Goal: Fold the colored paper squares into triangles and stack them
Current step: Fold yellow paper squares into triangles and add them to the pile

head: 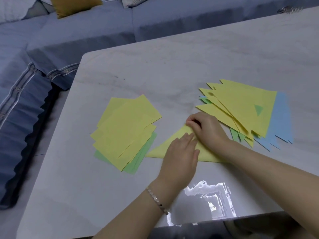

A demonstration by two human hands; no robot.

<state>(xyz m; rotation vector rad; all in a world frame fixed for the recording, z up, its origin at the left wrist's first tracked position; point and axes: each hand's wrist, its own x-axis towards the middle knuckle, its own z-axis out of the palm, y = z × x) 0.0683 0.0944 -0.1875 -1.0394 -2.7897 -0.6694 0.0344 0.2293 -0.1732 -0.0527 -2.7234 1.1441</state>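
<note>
A blue-grey sofa [86, 31] runs behind the pale marble bench [155, 69]. On the bench's right side lies a fanned stack of folded triangles [241, 107], yellow over green and blue. To the left sits a loose pile of paper squares [124, 131], yellow above green. Between them lies a yellow triangle [160, 149]. The left hand [181, 156] presses it flat, fingers straight and together. The right hand [207, 130] has its fingers curled, pinching the triangle's top corner. A bracelet [157, 200] circles the left wrist.
</note>
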